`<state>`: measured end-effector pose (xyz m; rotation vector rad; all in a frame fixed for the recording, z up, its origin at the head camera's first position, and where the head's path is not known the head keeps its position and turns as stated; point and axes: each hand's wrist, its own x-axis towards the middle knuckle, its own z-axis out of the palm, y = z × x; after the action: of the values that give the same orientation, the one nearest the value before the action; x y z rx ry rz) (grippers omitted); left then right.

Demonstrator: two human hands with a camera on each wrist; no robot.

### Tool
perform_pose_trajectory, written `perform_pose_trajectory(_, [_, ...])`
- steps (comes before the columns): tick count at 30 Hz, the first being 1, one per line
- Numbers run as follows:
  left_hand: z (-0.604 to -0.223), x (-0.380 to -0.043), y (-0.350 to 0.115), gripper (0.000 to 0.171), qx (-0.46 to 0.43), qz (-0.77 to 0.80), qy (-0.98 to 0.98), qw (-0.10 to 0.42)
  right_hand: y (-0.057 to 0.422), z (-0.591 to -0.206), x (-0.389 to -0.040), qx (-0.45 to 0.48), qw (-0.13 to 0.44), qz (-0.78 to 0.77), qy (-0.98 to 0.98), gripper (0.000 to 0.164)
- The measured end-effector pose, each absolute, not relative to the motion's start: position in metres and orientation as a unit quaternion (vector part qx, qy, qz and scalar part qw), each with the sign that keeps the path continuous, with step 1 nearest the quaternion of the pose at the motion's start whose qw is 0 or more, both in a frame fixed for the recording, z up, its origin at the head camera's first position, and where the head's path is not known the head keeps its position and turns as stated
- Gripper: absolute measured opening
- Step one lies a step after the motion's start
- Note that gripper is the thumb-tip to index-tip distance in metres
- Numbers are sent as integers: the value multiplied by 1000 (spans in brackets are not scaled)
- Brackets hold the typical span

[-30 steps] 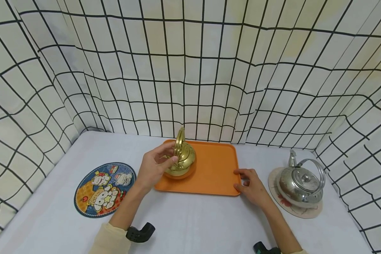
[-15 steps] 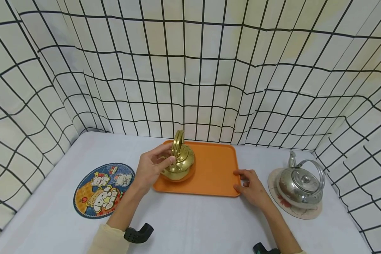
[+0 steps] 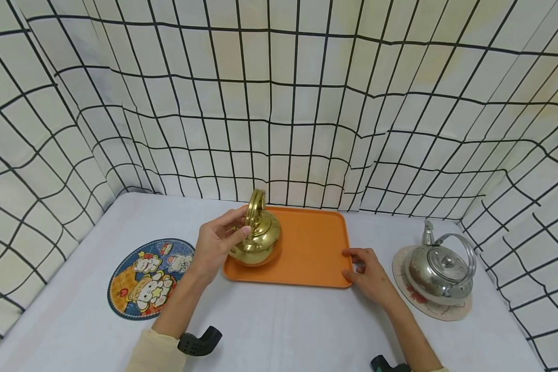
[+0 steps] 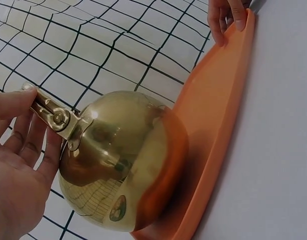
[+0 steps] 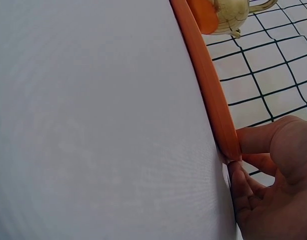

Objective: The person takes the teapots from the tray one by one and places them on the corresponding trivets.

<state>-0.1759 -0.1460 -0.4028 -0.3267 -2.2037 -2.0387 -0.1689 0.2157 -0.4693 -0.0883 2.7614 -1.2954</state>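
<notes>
A shiny golden kettle (image 3: 263,242) is at the left end of the orange tray (image 3: 316,243). My left hand (image 3: 212,245) grips its upright handle between thumb and fingers. In the left wrist view the kettle's round body (image 4: 123,150) is over the tray, its underside out of sight; I cannot tell whether it touches the tray. My right hand (image 3: 369,273) pinches the tray's right edge, the thumb on the near side of the fingers. In the right wrist view the tray's rim (image 5: 211,90) meets those fingertips, and part of the kettle shows at the top.
A silver kettle (image 3: 439,271) stands on a round pale mat (image 3: 434,311) at the right. An oval cartoon placemat (image 3: 144,287) lies at the left, partly behind my left forearm. White cloth (image 3: 283,325) covers the table. Black-gridded netting (image 3: 279,103) surrounds the back and sides.
My left hand and the golden kettle have shifted a little to the left and slightly nearer to me over the tray. The right hand keeps its place on the tray's edge.
</notes>
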Motion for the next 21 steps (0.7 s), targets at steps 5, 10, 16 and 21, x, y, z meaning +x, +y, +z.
perform_pose_trajectory(5, [-402, -175, -148, 48, -118, -671, -729, 62, 216, -470, -168, -27, 46, -423, 904, 43])
perform_pose_trajectory(10, [-401, -175, -148, 47, -114, -671, -730, 63, 216, -470, -169, -27, 47, -425, 903, 43])
perform_pose_trajectory(16, [-400, -174, -149, 47, -101, -680, -723, 68, 217, -472, -169, -32, 45, -427, 903, 44])
perform_pose_trajectory(21, [-398, -174, -152, 47, -100, -690, -712, 78, 217, -472, -170, -33, 44, -427, 902, 43])
